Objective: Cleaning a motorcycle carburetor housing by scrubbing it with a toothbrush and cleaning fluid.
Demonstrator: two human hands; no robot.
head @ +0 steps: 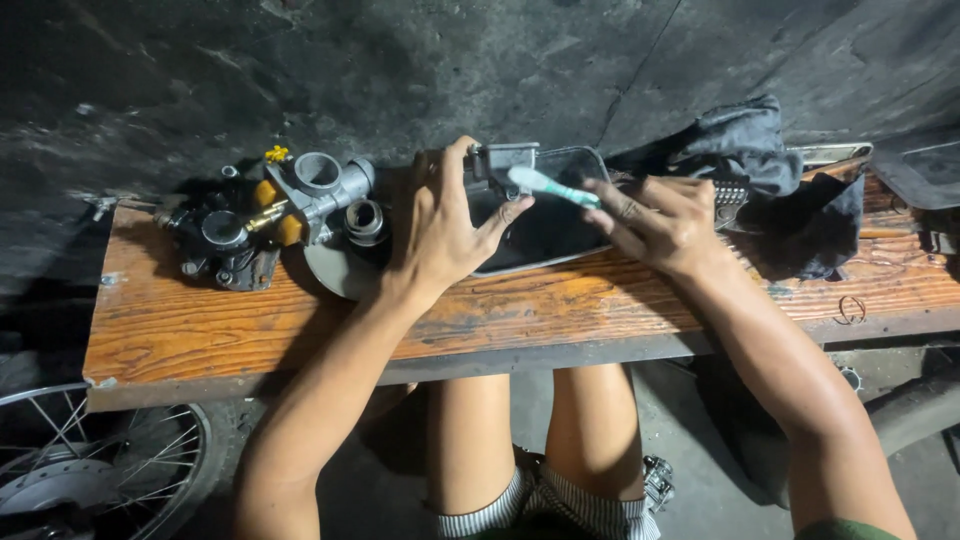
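My left hand (445, 225) grips a small dark metal part (500, 160) and holds it over a shallow dark tray (560, 240) on the wooden bench (250, 320). My right hand (655, 220) holds a toothbrush with a pale teal handle (550, 186); its head end touches the metal part. To the left of my left hand lies a grey carburetor body (325, 185) with yellow fittings, next to a dark round part (222, 235).
A dark cloth (760, 160) lies bunched on the bench's right end, over a toothed metal piece (730, 200). A spoked wheel (90, 465) stands at the lower left. My bare knees sit under the bench's front edge. A grimy dark wall rises behind.
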